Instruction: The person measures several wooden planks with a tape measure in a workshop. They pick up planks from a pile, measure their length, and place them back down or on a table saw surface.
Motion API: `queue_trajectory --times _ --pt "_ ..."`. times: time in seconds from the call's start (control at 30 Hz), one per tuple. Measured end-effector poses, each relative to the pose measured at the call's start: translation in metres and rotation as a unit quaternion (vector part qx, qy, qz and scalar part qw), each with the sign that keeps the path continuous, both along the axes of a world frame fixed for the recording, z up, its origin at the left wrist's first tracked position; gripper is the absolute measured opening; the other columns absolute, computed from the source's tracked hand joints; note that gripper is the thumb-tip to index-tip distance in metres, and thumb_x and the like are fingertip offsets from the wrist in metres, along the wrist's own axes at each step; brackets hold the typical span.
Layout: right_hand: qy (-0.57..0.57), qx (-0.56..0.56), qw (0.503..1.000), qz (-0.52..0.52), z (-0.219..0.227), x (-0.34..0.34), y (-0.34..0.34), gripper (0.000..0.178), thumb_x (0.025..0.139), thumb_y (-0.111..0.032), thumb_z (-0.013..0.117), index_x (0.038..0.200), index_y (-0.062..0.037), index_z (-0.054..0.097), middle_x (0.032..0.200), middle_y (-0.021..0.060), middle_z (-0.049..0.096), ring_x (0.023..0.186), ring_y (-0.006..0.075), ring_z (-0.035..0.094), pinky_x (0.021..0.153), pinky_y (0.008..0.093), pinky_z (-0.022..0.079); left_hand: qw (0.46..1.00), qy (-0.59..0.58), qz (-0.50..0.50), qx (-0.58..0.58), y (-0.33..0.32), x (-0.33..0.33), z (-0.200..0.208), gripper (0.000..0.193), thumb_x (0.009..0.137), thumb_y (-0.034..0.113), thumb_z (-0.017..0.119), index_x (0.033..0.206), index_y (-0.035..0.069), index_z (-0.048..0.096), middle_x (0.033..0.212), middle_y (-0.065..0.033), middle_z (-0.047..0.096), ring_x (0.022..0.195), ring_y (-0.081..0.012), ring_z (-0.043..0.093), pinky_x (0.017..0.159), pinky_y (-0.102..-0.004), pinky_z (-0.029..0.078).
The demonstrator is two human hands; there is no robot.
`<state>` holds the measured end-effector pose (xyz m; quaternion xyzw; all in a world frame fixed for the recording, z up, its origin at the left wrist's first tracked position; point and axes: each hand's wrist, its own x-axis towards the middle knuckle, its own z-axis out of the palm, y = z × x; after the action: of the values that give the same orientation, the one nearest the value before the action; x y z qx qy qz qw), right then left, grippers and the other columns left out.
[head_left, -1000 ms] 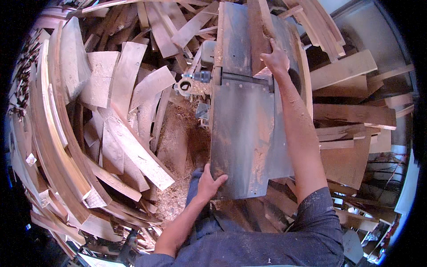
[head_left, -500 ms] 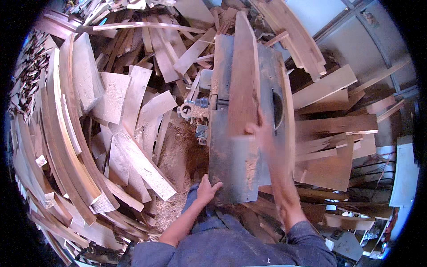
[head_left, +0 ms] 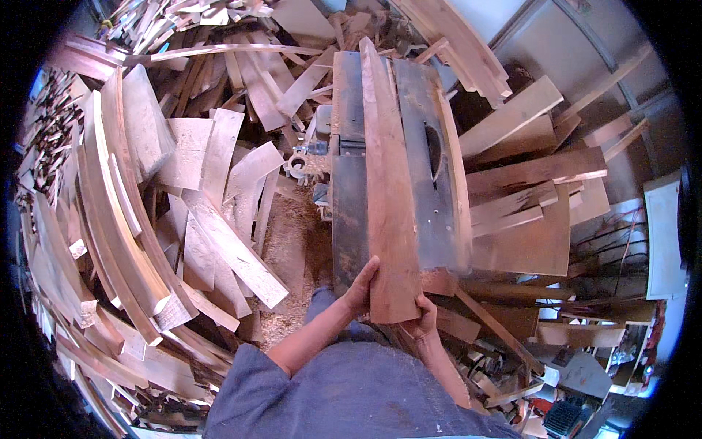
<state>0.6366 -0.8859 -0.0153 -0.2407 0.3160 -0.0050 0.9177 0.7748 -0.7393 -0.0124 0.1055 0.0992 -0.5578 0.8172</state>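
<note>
A long reddish-brown wooden plank (head_left: pixel 393 212) lies lengthwise over the dark metal machine table (head_left: pixel 351 234), its near end sticking out toward my body. My left hand (head_left: pixel 358 291) closes on the plank's left edge close to that end, with the thumb up along the side. On the right corner of the same end, my right hand (head_left: pixel 423 319) grips with its thumb on top and its other fingers mostly hidden below. To the right of the plank, a round saw blade (head_left: pixel 434 152) shows in a slot of the table.
Stacked boards (head_left: pixel 124 212) and loose offcuts (head_left: pixel 234 271) crowd the left side. More planks (head_left: pixel 537 172) lean to the right of the machine. A round metal fitting (head_left: pixel 297 166) juts from the table's left side. Sawdust (head_left: pixel 289 252) covers the floor beside it.
The plank has slid toward my body, its near end now past the table's edge. My right hand has drawn back to that end. My left hand has moved from the table corner onto the plank.
</note>
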Motion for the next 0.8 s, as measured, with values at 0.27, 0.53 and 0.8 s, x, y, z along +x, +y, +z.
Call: queue_trajectory --times 0.27,0.53,0.8 --pt "0.015 0.082 0.996 -0.021 0.010 -0.004 -0.010 0.064 0.098 -0.045 0.045 0.144 -0.0012 0.051 0.134 0.0176 0.065 0.117 0.0376 0.065 0.100 0.0548 0.053 0.993 -0.052 -0.020 0.106 -0.040 -0.013 0.027 0.072 0.092 0.061 0.064 0.136 0.004 0.056 0.123 -0.0112 0.065 0.109 -0.0239 0.065 0.101 -0.0407 0.051" --pt "-0.006 0.101 0.995 -0.005 0.000 -0.007 -0.020 0.062 0.097 -0.041 0.046 0.145 -0.0012 0.051 0.137 0.0197 0.061 0.120 0.0397 0.062 0.103 0.0563 0.051 0.986 -0.094 0.010 0.141 -0.055 -0.018 0.039 0.076 0.092 0.065 0.062 0.136 0.004 0.056 0.121 -0.0113 0.066 0.109 -0.0246 0.065 0.099 -0.0404 0.052" --pt "-0.017 0.099 0.995 0.007 0.006 -0.005 -0.011 0.066 0.099 -0.046 0.046 0.149 -0.0032 0.046 0.139 0.0182 0.058 0.125 0.0377 0.060 0.103 0.0591 0.050 0.991 -0.039 0.038 0.123 -0.046 -0.020 0.048 0.076 0.095 0.066 0.057 0.138 0.003 0.054 0.122 -0.0144 0.066 0.110 -0.0274 0.066 0.099 -0.0429 0.054"
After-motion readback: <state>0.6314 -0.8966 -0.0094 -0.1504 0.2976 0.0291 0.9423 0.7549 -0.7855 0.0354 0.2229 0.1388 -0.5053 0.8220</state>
